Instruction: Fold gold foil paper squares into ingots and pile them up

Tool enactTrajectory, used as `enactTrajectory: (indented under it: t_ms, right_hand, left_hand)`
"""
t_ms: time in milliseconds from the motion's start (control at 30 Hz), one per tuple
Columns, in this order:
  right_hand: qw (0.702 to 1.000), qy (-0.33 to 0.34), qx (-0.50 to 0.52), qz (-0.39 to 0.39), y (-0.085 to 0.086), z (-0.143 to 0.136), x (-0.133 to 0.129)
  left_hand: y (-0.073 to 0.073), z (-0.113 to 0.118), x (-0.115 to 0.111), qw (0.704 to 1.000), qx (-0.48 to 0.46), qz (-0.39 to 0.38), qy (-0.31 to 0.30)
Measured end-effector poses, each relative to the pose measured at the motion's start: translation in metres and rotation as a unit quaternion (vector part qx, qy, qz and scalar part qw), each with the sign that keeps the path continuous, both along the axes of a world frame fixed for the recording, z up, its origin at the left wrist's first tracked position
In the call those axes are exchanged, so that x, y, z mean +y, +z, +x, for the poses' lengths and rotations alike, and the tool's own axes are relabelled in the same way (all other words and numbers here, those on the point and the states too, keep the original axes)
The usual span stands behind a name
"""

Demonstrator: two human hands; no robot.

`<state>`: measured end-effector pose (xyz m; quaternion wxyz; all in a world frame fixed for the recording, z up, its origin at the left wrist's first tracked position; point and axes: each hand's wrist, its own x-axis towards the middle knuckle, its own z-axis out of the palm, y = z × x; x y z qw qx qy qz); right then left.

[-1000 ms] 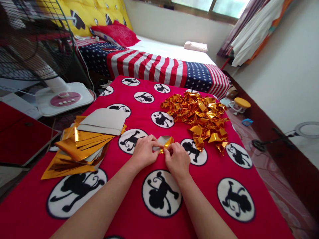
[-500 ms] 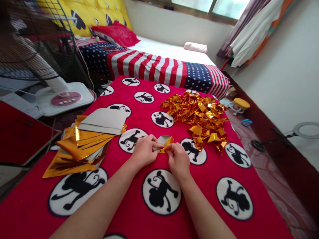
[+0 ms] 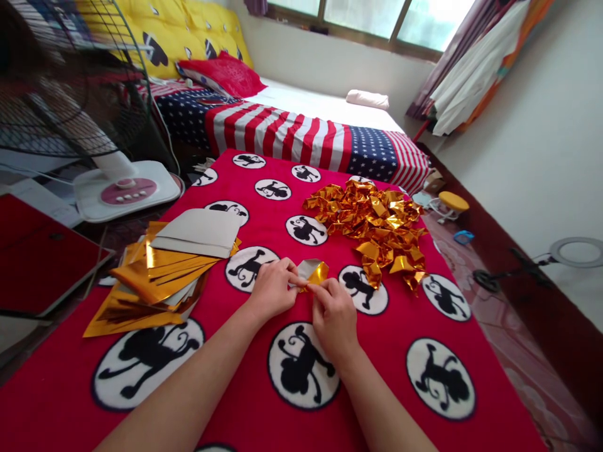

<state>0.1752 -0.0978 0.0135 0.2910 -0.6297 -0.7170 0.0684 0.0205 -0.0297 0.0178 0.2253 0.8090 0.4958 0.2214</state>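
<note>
A small piece of gold foil paper (image 3: 319, 272), grey on its other side, is held in the middle of the red cloth (image 3: 226, 402). My left hand (image 3: 277, 285) pinches its left part. With fingers pressed together, my right hand (image 3: 334, 311) grips its near right edge, and the fingertips of both hands almost meet there. The fingers hide part of the paper. Left of my hands lies a fanned stack of gold paper sheets (image 3: 155, 276), some with the grey side up. To the right spreads a heap of folded gold paper pieces (image 3: 372, 213).
A fan (image 3: 125, 188) with a white base stands at the left, near a red panel (image 3: 42, 257). Behind the table is a bed (image 3: 282, 135) with a striped and starred cover. A yellow stool (image 3: 453, 201) and a ring light (image 3: 577, 251) are on the right.
My right fingertips have shifted left and closer to the left hand along the paper's near edge. The camera view has tilted slightly; the stack and heap stay put.
</note>
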Motion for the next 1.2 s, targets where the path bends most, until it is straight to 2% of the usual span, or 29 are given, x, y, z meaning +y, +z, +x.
enactTrajectory:
  t_ms: [367, 500, 733, 867, 1000, 1067, 1200]
  right_hand:
    - [0.996, 0.049, -0.071, -0.022, -0.011, -0.013, -0.008]
    - [0.998, 0.064, -0.002, -0.021, -0.008, -0.009, -0.006]
    - [0.997, 0.028, 0.074, -0.008, -0.012, -0.008, -0.002]
    - [0.986, 0.105, 0.131, 0.006, -0.012, 0.004, 0.017]
    - [0.975, 0.162, 0.152, 0.012, -0.011, 0.015, 0.035]
    - [0.978, 0.156, 0.140, 0.012, -0.011, 0.015, 0.036]
    - [0.992, 0.089, 0.084, 0.016, -0.014, 0.007, 0.028]
  left_hand:
    - [-0.001, -0.003, 0.006, 1.000, -0.005, -0.007, -0.019]
    - [0.002, -0.003, 0.005, 1.000, 0.001, -0.012, -0.022]
    - [-0.006, -0.011, 0.009, 0.998, -0.013, 0.000, -0.062]
    - [-0.010, -0.018, 0.010, 0.994, -0.042, 0.022, -0.094]
    - [-0.005, -0.018, 0.006, 0.992, -0.041, 0.064, -0.100]
    - [-0.001, -0.019, 0.004, 0.992, -0.036, 0.073, -0.100]
    - [0.005, -0.024, 0.003, 0.990, -0.022, 0.069, -0.117]
